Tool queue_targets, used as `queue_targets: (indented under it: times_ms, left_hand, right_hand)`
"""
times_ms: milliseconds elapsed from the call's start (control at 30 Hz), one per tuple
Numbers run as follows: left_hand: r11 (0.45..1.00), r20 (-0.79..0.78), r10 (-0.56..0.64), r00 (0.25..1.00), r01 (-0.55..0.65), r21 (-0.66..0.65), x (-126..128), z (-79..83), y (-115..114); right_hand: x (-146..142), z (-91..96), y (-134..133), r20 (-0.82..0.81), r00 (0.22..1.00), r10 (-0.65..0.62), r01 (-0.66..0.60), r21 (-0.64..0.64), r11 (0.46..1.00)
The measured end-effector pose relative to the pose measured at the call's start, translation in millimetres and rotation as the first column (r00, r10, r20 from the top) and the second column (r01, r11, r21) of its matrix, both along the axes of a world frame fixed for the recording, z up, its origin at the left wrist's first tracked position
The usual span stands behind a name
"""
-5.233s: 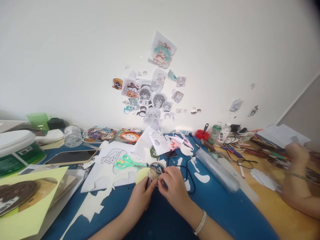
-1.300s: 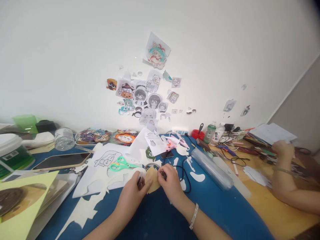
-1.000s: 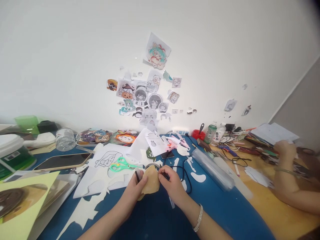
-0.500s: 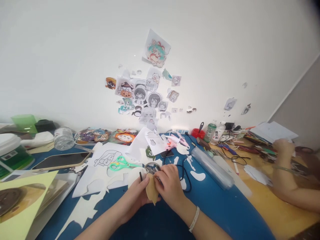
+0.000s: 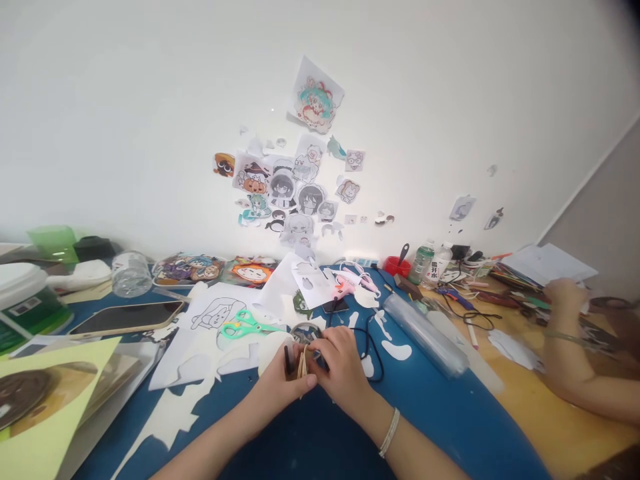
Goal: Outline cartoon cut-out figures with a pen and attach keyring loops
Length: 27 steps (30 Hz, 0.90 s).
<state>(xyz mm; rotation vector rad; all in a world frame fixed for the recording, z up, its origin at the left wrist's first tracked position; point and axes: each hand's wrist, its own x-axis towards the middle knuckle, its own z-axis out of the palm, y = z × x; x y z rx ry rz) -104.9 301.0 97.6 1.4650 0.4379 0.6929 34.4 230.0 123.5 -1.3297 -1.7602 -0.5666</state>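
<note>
My left hand point(image 5: 284, 381) and my right hand point(image 5: 341, 371) meet over the blue table point(image 5: 320, 440), both closed on a small tan paper cutout point(image 5: 302, 362) seen edge-on between the fingertips. A thin dark stick point(image 5: 287, 359) stands in my left fingers. Just behind the hands lies a round clear tape ring point(image 5: 306, 331). Green scissors point(image 5: 249, 326) rest on white paper to the left.
A phone point(image 5: 131, 317), a green tub point(image 5: 27, 305) and yellow-green paper point(image 5: 47, 403) lie at left. A clear roll point(image 5: 424, 335), black cable point(image 5: 369, 343), pink glue gun point(image 5: 350, 285) and bottles point(image 5: 423, 263) sit right of centre. Another person's arm point(image 5: 575, 363) rests at far right. Stickers point(image 5: 295, 187) cover the wall.
The tan cutout has turned from facing me flat to edge-on between my fingertips. Both hands stay together at the same spot; the other person's hand barely moves.
</note>
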Motion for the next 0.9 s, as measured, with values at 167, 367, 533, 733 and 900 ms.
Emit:
queue_targets:
  times_ms: [167,367,533,733,900]
  left_hand:
    - [1.000,0.003,0.003,1.000,-0.003,0.031,1.7,-7.9,1.6]
    - [0.995,-0.037,0.037,0.999,-0.033,0.090,2.4,-11.3,3.1]
    - [0.976,-0.074,0.134,0.988,-0.119,0.182,-0.2,-6.4,-1.7]
    - [0.902,-0.111,0.305,0.946,-0.249,0.352,-6.8,9.4,-13.3]
    - [0.852,-0.129,0.403,0.906,-0.320,0.414,-8.0,18.8,-16.3]
  right_hand:
    - [1.2,-2.1,0.9,-0.006,1.000,-0.003,0.003,-0.021,1.000]
    - [1.4,-5.2,2.8,-0.026,1.000,0.006,-0.007,-0.045,0.999]
    - [-3.1,-1.9,-0.3,-0.164,0.985,0.046,-0.066,-0.117,0.991]
    - [-1.6,12.9,-7.3,-0.462,0.869,0.179,-0.323,-0.256,0.911]
    - [0.1,21.1,-10.3,-0.549,0.810,0.205,-0.405,-0.271,0.873]
